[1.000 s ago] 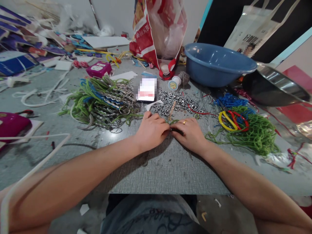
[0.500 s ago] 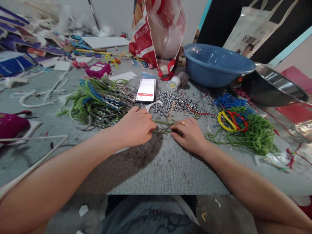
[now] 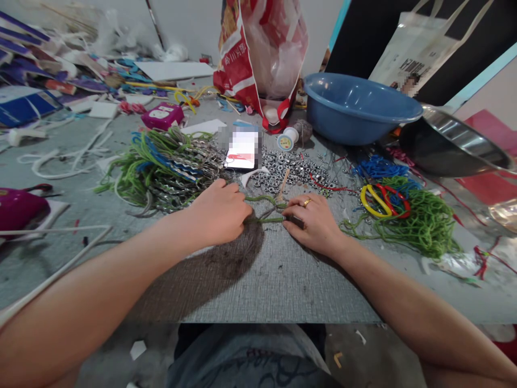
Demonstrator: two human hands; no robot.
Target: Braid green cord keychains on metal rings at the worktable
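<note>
Strands of green cord (image 3: 264, 220) run between my two hands, low over the table. My left hand (image 3: 221, 212) is closed on the cord's left part, its fingertips turned away from view. Pinched at the other end, the cord meets my right hand (image 3: 307, 218), which wears a ring and has thumb and fingers together. A grey strand crosses the green near my right fingertips. Just beyond the hands lie many small metal nuts (image 3: 299, 170), a thin wooden stick (image 3: 284, 183) and a curved white piece (image 3: 251, 177).
Bundled green cords with metal pieces (image 3: 169, 172) lie left; loose green cord (image 3: 430, 223) and yellow-and-red-handled scissors (image 3: 375, 201) lie right. Behind are a phone (image 3: 241, 151), a thread spool (image 3: 286, 140), a red bag (image 3: 242, 64), a blue basin (image 3: 359, 116) and a metal bowl (image 3: 452, 143).
My left hand has shifted a little left, away from my right hand, so more green cord shows between them. My right hand has stayed nearly still.
</note>
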